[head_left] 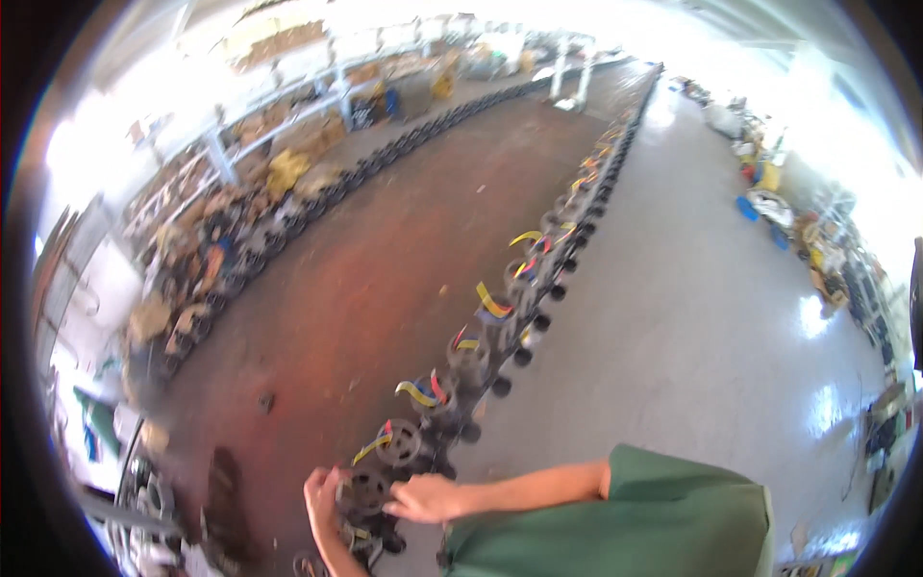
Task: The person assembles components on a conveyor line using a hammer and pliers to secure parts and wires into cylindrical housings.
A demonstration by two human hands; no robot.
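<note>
A grey round metal part with holes in its face lies low in the view, between my two hands. My left hand is at its left edge, fingers bent together near the rim. From the right, my right hand reaches to the same part, its fingers closed at the right edge. Whatever either hand pinches is too small and blurred to name. Just beyond sits a similar round part with a yellow and red strip of wires sticking up from it.
A long line of similar parts with coloured wires runs away to the far right, dark rollers along its side. Another dark row lies at left beside heaped materials. A small dark piece lies on the reddish floor.
</note>
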